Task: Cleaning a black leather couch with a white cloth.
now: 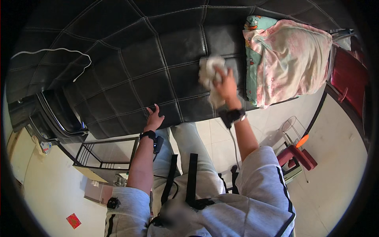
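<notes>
A black leather-like sofa surface (142,86) with pale stitched squares stretches in front of me. My right hand (225,84) presses a whitish cloth (213,69) against it, right of the middle; hand and cloth are blurred. Nothing is held in my left hand (154,118), which rests on the sofa's front edge with its fingers apart. Just right of the cloth lies a folded blanket (293,62), pink and cream with a green patterned edge. Both wrists wear black straps with small devices.
A white cable (63,49) lies at the sofa's left. A black metal frame (103,166) stands below left. On the right are a red stool-like object (299,157) and a round wire stand (291,126) on the tiled floor.
</notes>
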Action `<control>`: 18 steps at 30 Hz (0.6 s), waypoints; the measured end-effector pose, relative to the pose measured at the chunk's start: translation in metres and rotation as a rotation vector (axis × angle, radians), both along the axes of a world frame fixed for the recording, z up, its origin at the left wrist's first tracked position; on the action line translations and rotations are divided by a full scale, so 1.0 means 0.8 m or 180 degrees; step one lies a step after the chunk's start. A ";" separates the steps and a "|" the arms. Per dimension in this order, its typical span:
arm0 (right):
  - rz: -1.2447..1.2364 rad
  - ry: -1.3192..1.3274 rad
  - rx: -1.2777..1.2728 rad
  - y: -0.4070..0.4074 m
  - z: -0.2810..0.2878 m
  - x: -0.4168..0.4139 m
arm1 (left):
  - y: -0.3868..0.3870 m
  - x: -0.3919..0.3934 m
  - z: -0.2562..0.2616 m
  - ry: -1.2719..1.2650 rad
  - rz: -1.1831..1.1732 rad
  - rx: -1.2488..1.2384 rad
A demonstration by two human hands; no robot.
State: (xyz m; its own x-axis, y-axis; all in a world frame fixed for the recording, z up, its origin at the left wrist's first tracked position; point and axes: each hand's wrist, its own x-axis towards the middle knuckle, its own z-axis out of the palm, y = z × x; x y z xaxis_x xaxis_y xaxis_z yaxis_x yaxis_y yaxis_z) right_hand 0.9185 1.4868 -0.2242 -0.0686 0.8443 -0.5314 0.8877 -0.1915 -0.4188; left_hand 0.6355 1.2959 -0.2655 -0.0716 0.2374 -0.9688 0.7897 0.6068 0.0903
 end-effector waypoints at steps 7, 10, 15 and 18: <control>0.0164 -0.0631 0.1047 0.168 -0.059 -0.013 | -0.002 0.003 -0.004 0.0014 -0.0118 0.0114; 0.0290 -0.1059 0.0480 0.169 -0.072 -0.015 | -0.004 0.002 -0.005 0.0072 -0.0142 0.0022; 0.0370 -0.1130 0.0379 0.135 -0.072 -0.015 | -0.016 -0.007 -0.013 0.0021 -0.0081 0.0179; 0.0429 -0.1134 0.0337 0.063 -0.070 0.014 | 0.001 0.003 -0.002 -0.0038 -0.0016 0.0010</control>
